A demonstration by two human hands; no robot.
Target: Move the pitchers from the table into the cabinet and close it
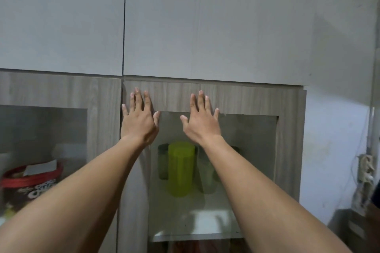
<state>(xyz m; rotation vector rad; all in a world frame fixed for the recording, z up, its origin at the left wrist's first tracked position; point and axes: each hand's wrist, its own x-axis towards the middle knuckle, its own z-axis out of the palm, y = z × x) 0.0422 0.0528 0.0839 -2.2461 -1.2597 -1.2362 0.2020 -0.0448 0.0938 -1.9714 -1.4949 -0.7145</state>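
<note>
A wood-framed cabinet door [290, 150] with a glass pane is shut in front of me. Behind the glass a lime green pitcher [181, 168] stands on the white shelf [197, 230], with a darker green container [163, 162] to its left and a pale one [208, 176] to its right. My left hand [139, 119] lies flat, fingers spread, on the door's upper left frame. My right hand [200, 120] lies flat on the top rail and the glass. Neither hand holds anything.
A second glass door [98, 113] at the left shows a red-lidded chocolate snack tub [30, 185] inside. Plain grey upper cabinet doors [205, 26] hang above. At the right are a white wall, a power strip with cables [366, 170] and a dark counter corner [349, 224].
</note>
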